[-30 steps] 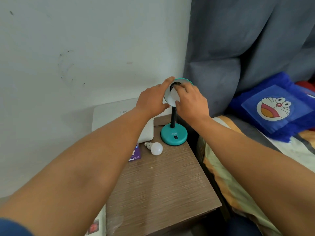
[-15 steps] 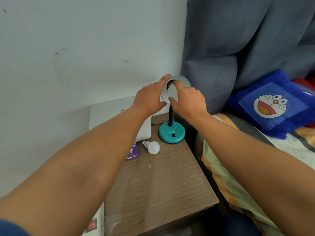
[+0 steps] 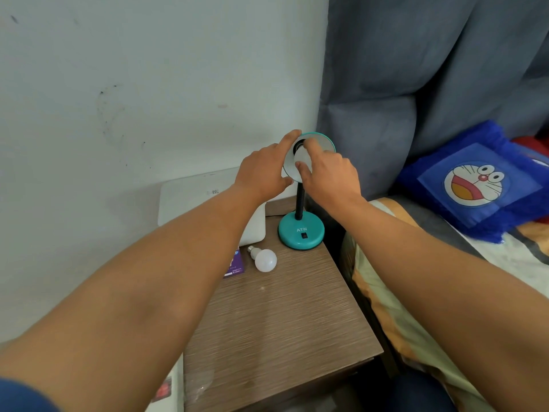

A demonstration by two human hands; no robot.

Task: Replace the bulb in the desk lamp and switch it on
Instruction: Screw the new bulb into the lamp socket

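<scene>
Gripping the teal shade rim (image 3: 326, 136) w/ my left hand (image 3: 261, 173), fingers curled round its edge, lamp (image 3: 300, 230) standing at the nightstand's (image 3: 282, 322) far end. My right hand (image 3: 329, 176) pinches the bulb (image 3: 300, 157) in the shade btwn thumb & fingertips. A 2nd bulb (image 3: 265, 259) lies on the wood near the base, beside a purple box (image 3: 234, 264).

Lamp base (image 3: 300, 234): teal, lettered white; neck (image 3: 300, 203) black. Loose bulb (image 3: 265, 260): white. Table (image 3: 279, 328): brown, streaked woodgrain. Card (image 3: 234, 264): purple. Curtain (image 3: 416, 69): grey-blue. Cushion (image 3: 478, 185): blue, printed with a cartoon cat face.
</scene>
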